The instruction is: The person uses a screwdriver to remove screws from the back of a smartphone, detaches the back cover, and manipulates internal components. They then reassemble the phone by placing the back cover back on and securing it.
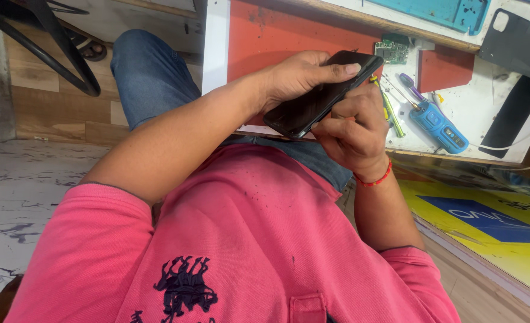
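Two hands are all that keep this black phone [322, 93] off the floor, since I have it up in the air over my lap, just short of the desk [474, 107] edge. My left hand [304, 75] curls over its upper end, fingers closed along the top edge and across the back. My right hand [351, 128] is bunched into a loose fist against its lower side, thumb and fingertips pressing the rim; whether they pinch a small tool I cannot tell.

My worry is the grip. The phone is slick and tilted, and held mostly by its edges, so a hard push from the right could twist it out of the left and drop it onto my jeans [151, 78] or the floor beyond. Pressing too hard at one edge might also crack the glass.

Past my knuckles the desk is crowded: a bare green circuit board [392, 51], yellow-handled tweezers [390, 110], a purple-handled screwdriver [409, 85], a blue handheld tool [438, 127] and white cables [516, 143]. A jerk of my elbow could sweep those off.
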